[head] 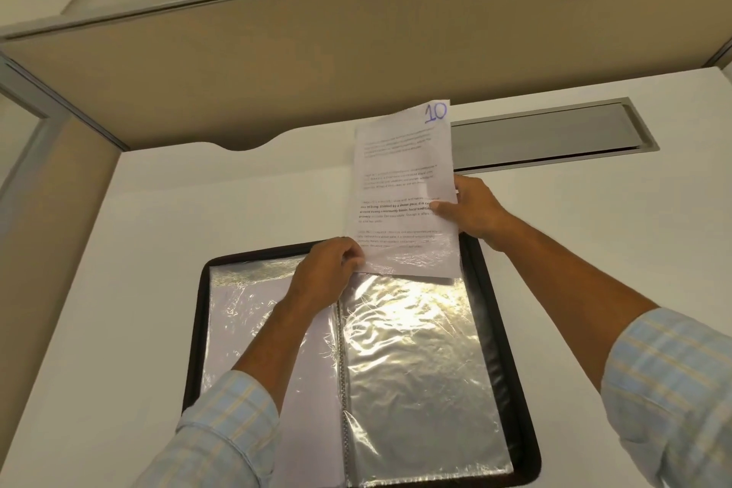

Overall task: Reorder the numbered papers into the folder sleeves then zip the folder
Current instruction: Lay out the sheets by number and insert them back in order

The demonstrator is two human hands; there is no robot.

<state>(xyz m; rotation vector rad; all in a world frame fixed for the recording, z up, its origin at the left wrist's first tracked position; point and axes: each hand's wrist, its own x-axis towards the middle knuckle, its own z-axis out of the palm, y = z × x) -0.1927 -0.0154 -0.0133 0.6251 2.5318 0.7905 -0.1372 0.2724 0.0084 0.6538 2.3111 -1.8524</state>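
Paper 10 [400, 186] stands at the right sleeve [420, 368] mouth.
Your right hand [471, 212] pinches the sheet's right edge. Your left hand [330, 269], fingers curled, seems to hold the sleeve's top edge over the open folder [488, 289] on the desk [158, 210].

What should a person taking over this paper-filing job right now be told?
Left hand: pinches the top edge of the right sleeve, at the sheet's lower left corner.
Right hand: grips the right edge of paper 10.
Paper 10: upright, with only its bottom strip inside the right sleeve and most of it sticking out.
Folder: lies open and unzipped on the desk. The left sleeve holds a white sheet whose number is unreadable.
Done: cannot tell how many sheets are filed.
Left: probably slide paper 10 fully in, check the order, zip the folder.
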